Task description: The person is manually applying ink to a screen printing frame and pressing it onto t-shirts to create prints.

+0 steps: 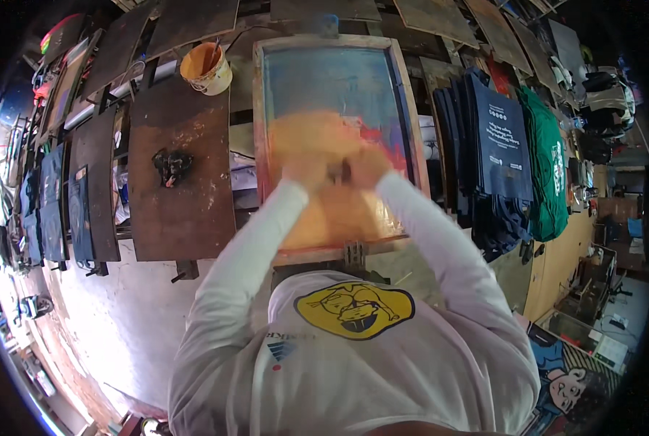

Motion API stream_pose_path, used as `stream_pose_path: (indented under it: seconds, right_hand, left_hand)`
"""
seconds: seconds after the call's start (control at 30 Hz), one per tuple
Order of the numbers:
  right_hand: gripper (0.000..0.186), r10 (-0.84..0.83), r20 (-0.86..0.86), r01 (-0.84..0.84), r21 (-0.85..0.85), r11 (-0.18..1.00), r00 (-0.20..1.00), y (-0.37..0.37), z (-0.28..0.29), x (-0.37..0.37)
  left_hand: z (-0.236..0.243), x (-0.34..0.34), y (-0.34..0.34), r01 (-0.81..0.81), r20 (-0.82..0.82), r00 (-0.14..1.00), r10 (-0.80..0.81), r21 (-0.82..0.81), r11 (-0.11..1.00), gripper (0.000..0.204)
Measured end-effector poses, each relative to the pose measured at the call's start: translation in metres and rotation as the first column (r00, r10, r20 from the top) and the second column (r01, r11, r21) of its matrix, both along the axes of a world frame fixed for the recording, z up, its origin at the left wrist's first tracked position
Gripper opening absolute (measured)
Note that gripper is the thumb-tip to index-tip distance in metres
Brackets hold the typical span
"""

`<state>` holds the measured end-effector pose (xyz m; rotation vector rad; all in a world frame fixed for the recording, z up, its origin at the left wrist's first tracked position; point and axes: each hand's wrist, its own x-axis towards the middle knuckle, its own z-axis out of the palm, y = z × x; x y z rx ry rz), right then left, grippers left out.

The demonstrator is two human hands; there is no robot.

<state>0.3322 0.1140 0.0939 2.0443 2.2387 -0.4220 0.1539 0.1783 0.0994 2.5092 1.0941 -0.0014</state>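
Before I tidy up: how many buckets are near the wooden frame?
1: a white bucket, left of the far end of the wooden frame. Others may be hidden.

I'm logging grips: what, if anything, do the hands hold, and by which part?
It can't be told: the left hand and right hand are blurred over the rectangular, wood-framed, orange-smeared screen.

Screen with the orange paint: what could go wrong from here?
The white sleeves reach over the screen, so they might pick up orange paint.
The bucket stands near an edge of the brown board, so a knock might tip it.
The right hand is close to a red patch, so the colours might mix.
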Motion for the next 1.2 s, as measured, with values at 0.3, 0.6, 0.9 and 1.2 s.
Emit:
stream_pose_path:
  seconds: [0.3, 0.6, 0.9, 1.2]
  right_hand:
    - [0.024, 0.075, -0.083, -0.074, 0.007, 0.997, 0.994, 0.037, 0.029, -0.005]
    - [0.026, 0.0, -0.097, 0.009, 0.085, 0.996, 0.995, 0.114, -0.007, -0.014]
    - [0.021, 0.165, -0.142, -0.165, 0.008, 0.986, 0.976, -0.034, 0.002, -0.048]
    - [0.027, 0.073, 0.023, -0.076, 0.163, 0.984, 0.997, 0.138, 0.0, -0.016]
  left_hand:
    - [0.026, -0.02, 0.017, 0.074, 0.308, 0.949, -0.072, 0.007, 0.997, 0.034]
    - [-0.016, -0.015, 0.099, -0.165, 0.176, 0.976, 0.131, 0.196, 0.967, 0.036]
    - [-0.018, -0.067, -0.051, -0.066, -0.13, 0.99, 0.051, -0.11, 0.992, 0.037]
    - [0.002, -0.018, 0.117, -0.122, -0.013, 0.992, 0.129, 0.234, 0.964, 0.036]
